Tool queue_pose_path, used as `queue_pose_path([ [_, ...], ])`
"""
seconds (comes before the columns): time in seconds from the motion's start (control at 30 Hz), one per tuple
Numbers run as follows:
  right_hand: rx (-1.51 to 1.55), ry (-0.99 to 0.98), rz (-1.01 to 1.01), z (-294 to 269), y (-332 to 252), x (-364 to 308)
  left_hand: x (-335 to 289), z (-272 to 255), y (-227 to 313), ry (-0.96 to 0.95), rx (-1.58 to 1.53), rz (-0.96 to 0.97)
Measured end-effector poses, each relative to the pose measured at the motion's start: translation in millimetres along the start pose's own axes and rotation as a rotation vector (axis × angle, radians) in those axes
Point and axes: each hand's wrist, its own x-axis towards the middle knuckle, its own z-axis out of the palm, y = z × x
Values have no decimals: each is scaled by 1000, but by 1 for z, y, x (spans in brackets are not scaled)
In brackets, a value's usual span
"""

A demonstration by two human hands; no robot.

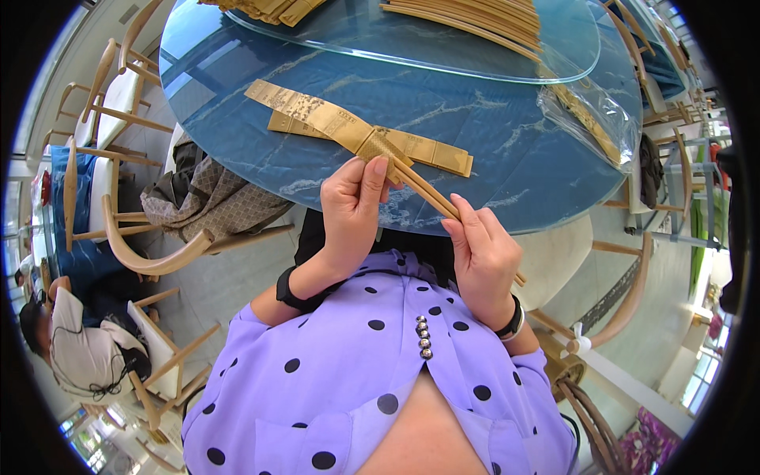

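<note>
Over the near edge of the table, my left hand point(354, 199) pinches the near end of a long gold paper chopstick sleeve point(313, 113). A pair of wooden chopsticks point(427, 192) has its far ends at that end of the sleeve; how deep they sit is hidden by the fingers. My right hand point(484, 252) is closed round the chopsticks lower down, and their near ends stick out below it. More flat gold sleeves point(439, 154) lie on the table just beyond the held one.
The round blue marbled table point(507, 186) carries a glass turntable point(443, 62) with a heap of chopsticks point(475, 22) and a stack of gold sleeves point(273, 9). A clear plastic bag point(590, 119) lies right. Wooden chairs point(158, 257) surround it, one holding a patterned cloth item point(210, 194). A person point(83, 348) sits far left.
</note>
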Motion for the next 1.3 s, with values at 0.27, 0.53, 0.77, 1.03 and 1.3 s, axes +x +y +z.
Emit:
queue_pose_path([
  [0.27,-6,-12,-6,3,-2,-7,3,2,10,-52,-163,-137],
  [0.53,-25,10,1,8,-5,-3,-1,5,8,-148,-160,-145],
  [0.77,-20,11,-7,4,-7,-1,6,2,18,-123,-150,-96],
  [1.03,58,-14,-20,0,3,9,23,-13,29,-66,-209,-23],
  [1.3,-8,7,-88,-12,19,5,31,-20,39,-45,-156,23],
])
